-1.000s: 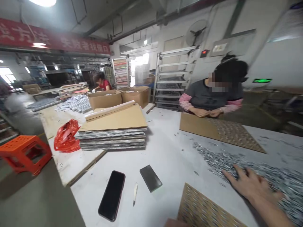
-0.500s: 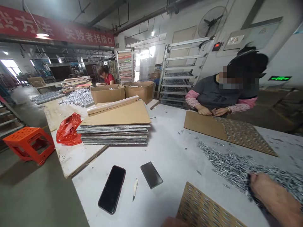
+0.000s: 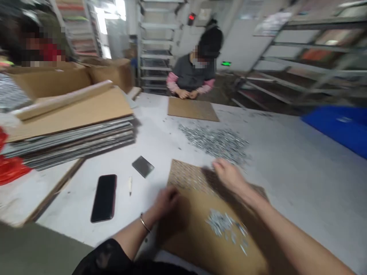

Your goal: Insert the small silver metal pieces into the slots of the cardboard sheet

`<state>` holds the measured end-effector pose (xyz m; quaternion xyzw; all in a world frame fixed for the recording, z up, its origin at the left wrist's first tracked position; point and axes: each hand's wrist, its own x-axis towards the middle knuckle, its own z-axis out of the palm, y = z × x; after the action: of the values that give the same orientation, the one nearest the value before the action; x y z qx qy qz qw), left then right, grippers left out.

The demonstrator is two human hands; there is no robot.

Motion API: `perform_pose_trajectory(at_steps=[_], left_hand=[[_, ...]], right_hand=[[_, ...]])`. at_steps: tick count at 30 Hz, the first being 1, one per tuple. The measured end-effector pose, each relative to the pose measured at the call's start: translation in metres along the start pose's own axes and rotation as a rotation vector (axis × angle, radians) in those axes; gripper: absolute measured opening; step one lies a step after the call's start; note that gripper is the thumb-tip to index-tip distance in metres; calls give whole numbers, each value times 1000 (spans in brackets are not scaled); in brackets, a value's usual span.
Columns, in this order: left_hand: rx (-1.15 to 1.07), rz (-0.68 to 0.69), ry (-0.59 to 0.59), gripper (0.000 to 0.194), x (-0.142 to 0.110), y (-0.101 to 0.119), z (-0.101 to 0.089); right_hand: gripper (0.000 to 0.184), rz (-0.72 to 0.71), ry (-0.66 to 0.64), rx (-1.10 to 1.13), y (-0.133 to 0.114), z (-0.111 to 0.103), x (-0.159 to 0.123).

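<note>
My left hand, a bracelet on its wrist, is curled closed over the left side of a brown cardboard sheet. What its fingers hold, if anything, cannot be made out. My right hand is closed and slightly blurred, above the sheet's far part and just short of a large heap of small silver leaf-shaped pieces. Anything inside its fingers is hidden. Rows of such pieces cover the far end of the sheet, while a small loose pile lies on its bare nearer part.
On the white table lie a phone, a small knife and a dark rectangular plate. A stack of boards stands left. Across from me a person handles another cardboard sheet. A blue thing lies right.
The view has swung right and down, so my cardboard sheet and both forearms now show. My right hand has come away from the heap, back over the sheet.
</note>
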<state>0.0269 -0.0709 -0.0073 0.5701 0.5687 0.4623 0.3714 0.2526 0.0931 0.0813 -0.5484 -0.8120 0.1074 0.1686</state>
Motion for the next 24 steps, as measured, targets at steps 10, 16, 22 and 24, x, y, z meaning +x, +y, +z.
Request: perform_pose_trajectory(at_steps=[10, 16, 22, 24], left_hand=[[-273, -171, -8, 30, 12, 10, -11], [75, 35, -123, 19, 9, 23, -24], [531, 208, -402, 14, -1, 41, -34], [627, 185, -450, 16, -5, 41, -29]], right_hand=[[18, -259, -144, -142, -90, 74, -154], [37, -320, 12, 27, -49, 72, -187], [27, -226, 91, 116, -25, 55, -194], [27, -191, 55, 126, -34, 53, -180]])
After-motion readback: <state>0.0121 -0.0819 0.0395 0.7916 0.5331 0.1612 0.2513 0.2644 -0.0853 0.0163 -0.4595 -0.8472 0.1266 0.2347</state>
